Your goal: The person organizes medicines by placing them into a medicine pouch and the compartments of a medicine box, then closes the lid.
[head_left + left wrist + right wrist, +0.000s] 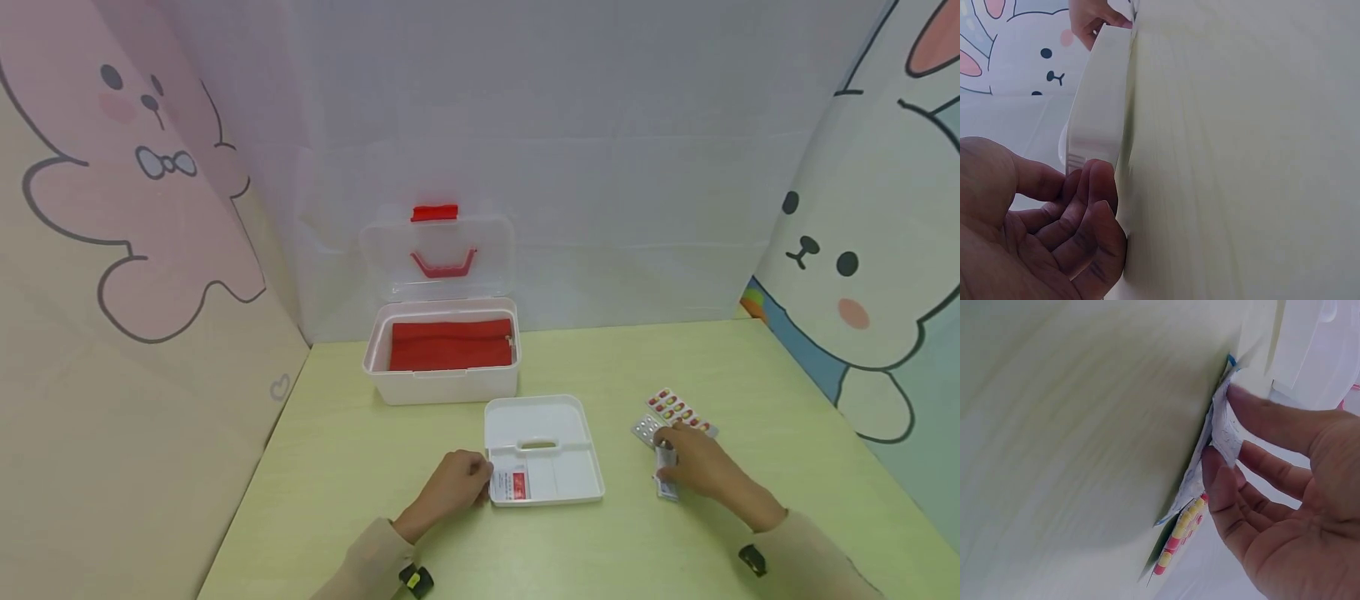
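Observation:
A shallow white divided tray (pixel 577 458) lies on the table, with a small white-and-red printed packet (pixel 513 484) in its front left compartment. At that tray's left front corner, my left hand (pixel 456 479) holds the edge between thumb and curled fingers; the left wrist view shows the tray's side wall (pixel 1100 94) against the fingertips. To the right, my right hand (pixel 697 462) pinches a thin, crinkled white packet (pixel 1225 425) with blue ends, low over the table. Beyond it lie a silver blister pack (pixel 645 429) and a blister pack of red-and-yellow capsules (pixel 663 403), both partly hidden by the hand.
A white box (pixel 442 387) stands behind the tray, its clear lid (pixel 483 237) with a red handle raised. Inside the box is a red zippered pouch (pixel 450 346). A pale wall sheet (pixel 600 208) closes off the table's back, and cartoon-printed sheets flank it.

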`<action>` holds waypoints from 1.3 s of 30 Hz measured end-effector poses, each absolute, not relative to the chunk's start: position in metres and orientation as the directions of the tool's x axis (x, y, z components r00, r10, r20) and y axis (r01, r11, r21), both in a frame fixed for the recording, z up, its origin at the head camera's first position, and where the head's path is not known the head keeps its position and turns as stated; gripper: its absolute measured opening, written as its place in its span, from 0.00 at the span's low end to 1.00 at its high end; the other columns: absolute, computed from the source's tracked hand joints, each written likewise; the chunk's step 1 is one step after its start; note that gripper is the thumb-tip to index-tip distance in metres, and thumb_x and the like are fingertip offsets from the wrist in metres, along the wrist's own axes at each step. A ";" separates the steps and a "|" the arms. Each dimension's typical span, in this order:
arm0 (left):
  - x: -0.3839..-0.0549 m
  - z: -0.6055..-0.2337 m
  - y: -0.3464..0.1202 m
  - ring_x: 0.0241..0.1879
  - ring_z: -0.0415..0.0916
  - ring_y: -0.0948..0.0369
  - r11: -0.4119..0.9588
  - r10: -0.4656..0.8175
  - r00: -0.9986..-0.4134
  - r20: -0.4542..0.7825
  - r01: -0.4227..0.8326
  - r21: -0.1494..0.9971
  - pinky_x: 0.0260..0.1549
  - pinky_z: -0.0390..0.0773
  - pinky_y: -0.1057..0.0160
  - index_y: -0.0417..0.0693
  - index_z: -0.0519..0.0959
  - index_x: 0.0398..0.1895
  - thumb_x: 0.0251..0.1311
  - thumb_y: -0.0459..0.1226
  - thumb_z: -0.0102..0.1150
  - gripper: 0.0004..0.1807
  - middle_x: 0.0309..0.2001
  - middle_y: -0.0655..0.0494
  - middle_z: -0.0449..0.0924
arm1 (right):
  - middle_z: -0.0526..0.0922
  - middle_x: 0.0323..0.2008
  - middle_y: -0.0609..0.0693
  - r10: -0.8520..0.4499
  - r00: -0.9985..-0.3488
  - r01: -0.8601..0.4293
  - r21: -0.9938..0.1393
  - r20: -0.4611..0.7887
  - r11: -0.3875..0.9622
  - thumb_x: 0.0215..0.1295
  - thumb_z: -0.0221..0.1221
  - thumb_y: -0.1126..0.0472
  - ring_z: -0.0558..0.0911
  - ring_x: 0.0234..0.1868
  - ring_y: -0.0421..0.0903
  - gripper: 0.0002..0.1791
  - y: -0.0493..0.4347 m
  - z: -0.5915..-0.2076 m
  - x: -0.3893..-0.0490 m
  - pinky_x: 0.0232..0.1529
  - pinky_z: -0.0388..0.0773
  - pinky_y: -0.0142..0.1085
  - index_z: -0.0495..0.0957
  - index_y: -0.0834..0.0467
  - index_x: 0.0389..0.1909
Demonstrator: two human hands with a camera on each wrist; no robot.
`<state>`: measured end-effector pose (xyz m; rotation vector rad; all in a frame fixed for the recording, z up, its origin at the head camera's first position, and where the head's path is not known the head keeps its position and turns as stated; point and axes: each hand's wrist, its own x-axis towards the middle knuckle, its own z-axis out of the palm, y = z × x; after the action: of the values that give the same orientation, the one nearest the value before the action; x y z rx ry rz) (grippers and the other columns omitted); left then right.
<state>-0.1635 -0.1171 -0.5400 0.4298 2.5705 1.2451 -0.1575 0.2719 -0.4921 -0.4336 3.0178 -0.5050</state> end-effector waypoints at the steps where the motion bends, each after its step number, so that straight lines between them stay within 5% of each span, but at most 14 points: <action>1: -0.163 -0.540 -0.117 0.16 0.69 0.68 0.588 0.369 -0.925 -0.094 0.154 0.794 0.16 0.69 0.69 0.49 0.78 0.21 0.70 0.39 0.49 0.17 0.16 0.62 0.75 | 0.79 0.34 0.51 -0.280 -0.960 -0.263 -0.334 -0.001 0.905 0.45 0.74 0.63 0.77 0.35 0.46 0.22 0.272 -0.492 -0.158 0.36 0.76 0.42 0.79 0.64 0.42; 9: -0.163 -0.538 -0.117 0.16 0.69 0.67 0.591 0.366 -0.926 -0.094 0.153 0.792 0.16 0.67 0.69 0.49 0.78 0.20 0.70 0.38 0.50 0.17 0.16 0.62 0.75 | 0.76 0.25 0.45 -0.268 -0.963 -0.262 -0.367 0.037 0.892 0.53 0.66 0.69 0.70 0.27 0.40 0.07 0.275 -0.492 -0.161 0.29 0.67 0.34 0.77 0.58 0.29; 39: -0.165 -0.541 -0.117 0.17 0.67 0.68 0.626 0.358 -0.928 -0.104 0.156 0.764 0.17 0.67 0.69 0.52 0.78 0.21 0.71 0.41 0.51 0.17 0.16 0.64 0.75 | 0.81 0.22 0.42 -0.335 -0.913 -0.407 -0.479 0.231 0.778 0.61 0.65 0.65 0.69 0.21 0.35 0.07 0.210 -0.419 -0.179 0.25 0.67 0.29 0.79 0.55 0.39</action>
<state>-0.1651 -0.1174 -0.5406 0.4196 2.6039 1.1893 -0.1786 0.2100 -0.4186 -0.6471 3.0872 -0.8818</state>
